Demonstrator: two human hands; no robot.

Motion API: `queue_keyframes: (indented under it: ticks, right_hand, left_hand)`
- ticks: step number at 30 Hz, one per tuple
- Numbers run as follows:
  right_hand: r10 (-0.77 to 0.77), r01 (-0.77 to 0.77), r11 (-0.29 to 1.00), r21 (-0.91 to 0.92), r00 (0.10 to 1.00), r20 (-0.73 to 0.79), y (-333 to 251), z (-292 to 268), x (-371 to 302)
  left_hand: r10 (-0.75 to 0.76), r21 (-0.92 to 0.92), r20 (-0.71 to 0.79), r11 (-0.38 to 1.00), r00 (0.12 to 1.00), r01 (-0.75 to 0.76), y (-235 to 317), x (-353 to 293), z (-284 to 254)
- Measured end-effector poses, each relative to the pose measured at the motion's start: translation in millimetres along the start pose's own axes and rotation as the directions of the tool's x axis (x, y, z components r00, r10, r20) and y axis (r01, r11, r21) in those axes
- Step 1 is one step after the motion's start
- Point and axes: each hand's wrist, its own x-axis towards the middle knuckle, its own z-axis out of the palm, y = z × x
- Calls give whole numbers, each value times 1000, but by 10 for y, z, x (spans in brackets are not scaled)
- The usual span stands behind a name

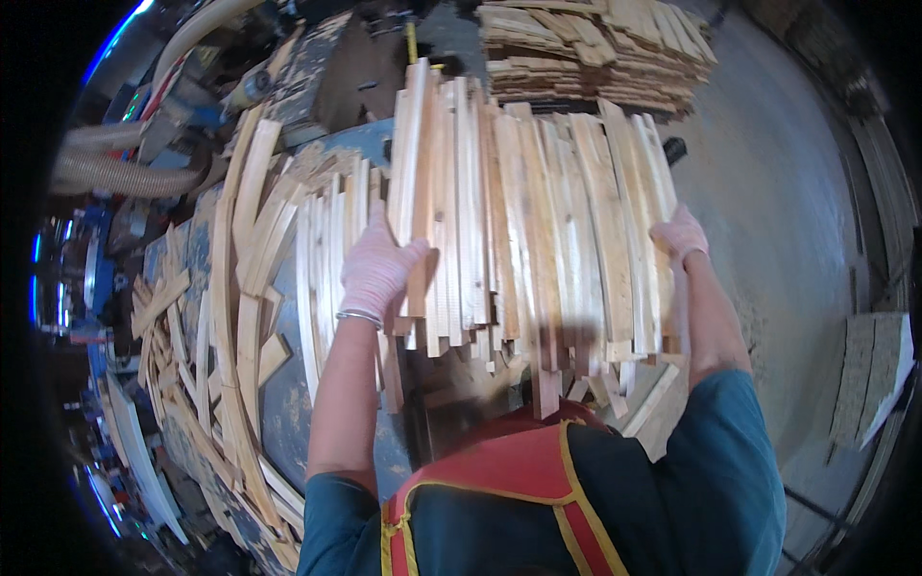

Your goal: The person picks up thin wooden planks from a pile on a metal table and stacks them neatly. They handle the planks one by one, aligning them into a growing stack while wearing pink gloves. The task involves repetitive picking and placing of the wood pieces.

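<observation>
A wide row of pale wooden strips lies side by side in front of me, their near ends uneven. My left hand, in a pinkish knit glove, grips the row's left side, thumb over the top of the strips. At the opposite side my right hand, gloved the same way, closes on the outermost strips. Its fingers are partly hidden by the wood. Left of my left hand, a smaller group of narrow strips stands apart from the row.
Loose, crooked wood offcuts are heaped on the blue work table at left. A stack of boards stands on the floor beyond. A ribbed hose and machinery are at far left. Bundled boards rest at far right.
</observation>
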Motion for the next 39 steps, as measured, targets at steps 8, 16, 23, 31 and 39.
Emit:
queue_keyframes:
  ticks: [8,16,23,31,39]
  right_hand:
    - [-274,269,765,585,958,-82,-711,-678,-533]
    - [-456,254,556,791,889,35,-2485,-117,-1218]
    - [-580,235,594,770,788,206,-3012,252,-2188]
    - [-590,-196,299,934,731,343,-2777,719,-2057]
    - [-670,330,435,838,740,56,-2138,622,-1596]
  left_hand:
    - [-34,-122,23,992,999,37,-78,-109,10]
    - [16,-184,-31,983,999,-22,-162,-65,47]
    - [151,-394,-132,899,980,-192,-593,109,362]
    - [90,-54,-21,994,996,-92,23,-330,40]
    - [0,192,-83,981,997,16,253,-336,161]
